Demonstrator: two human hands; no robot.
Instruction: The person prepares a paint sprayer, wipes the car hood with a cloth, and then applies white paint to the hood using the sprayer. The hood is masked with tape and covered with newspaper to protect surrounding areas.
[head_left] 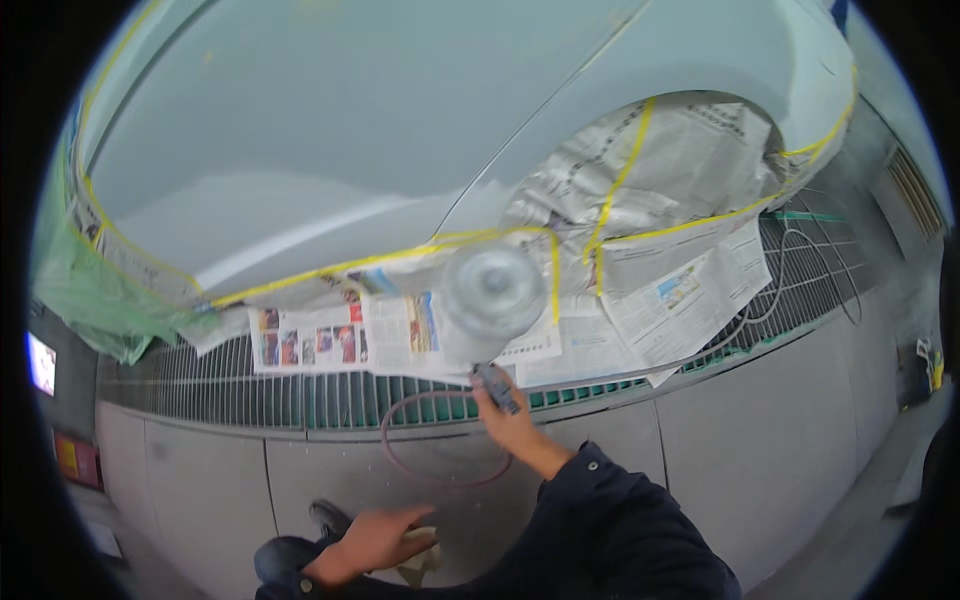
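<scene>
My right hand (508, 418) is wrapped round the grip of a spray gun (497, 388), its round, cloudy paint cup (493, 290) facing up at me. The gun is in front of the lower edge of a pale grey-blue car body (330, 130). Low in the view, my left hand (372, 545) is closed on a crumpled pale cloth (420, 560), with a finger reaching out to the right. A hose (400, 450) loops below the gun and runs off to the right.
Newspaper sheets (690, 300) and yellow tape (330, 275) mask the car's lower edge and wheel arch. Green plastic film (110, 300) hangs at the left. A metal floor grate (220, 390) runs beneath the car. My shoe (328, 518) stands on the grey floor.
</scene>
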